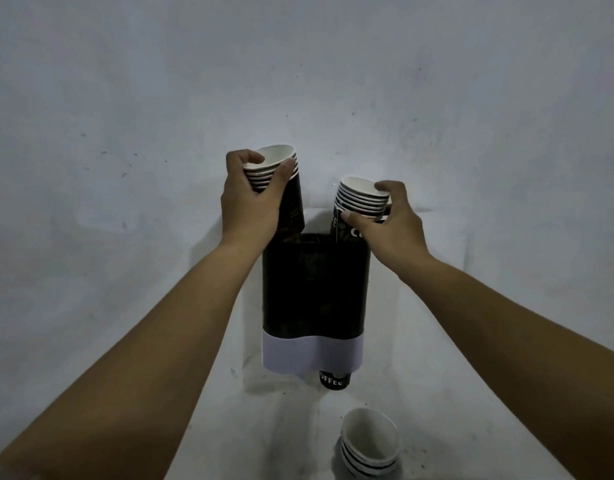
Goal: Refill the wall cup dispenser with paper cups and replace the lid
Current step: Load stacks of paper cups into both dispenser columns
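A dark wall dispenser (316, 289) with a white lower band hangs on the wall, its top open. My left hand (250, 199) grips a stack of nested paper cups (291, 199) just above the dispenser's left opening. My right hand (385, 220) holds a second stack of cups (361, 199) whose lower end sits inside the right opening. A black cup bottom (333, 379) with white lettering pokes out under the dispenser on the right side. No lid is in view.
Below the dispenser, at the lower right, stands another short stack of paper cups (369, 445) on a pale surface. The grey, stained wall (125, 133) fills the rest of the view.
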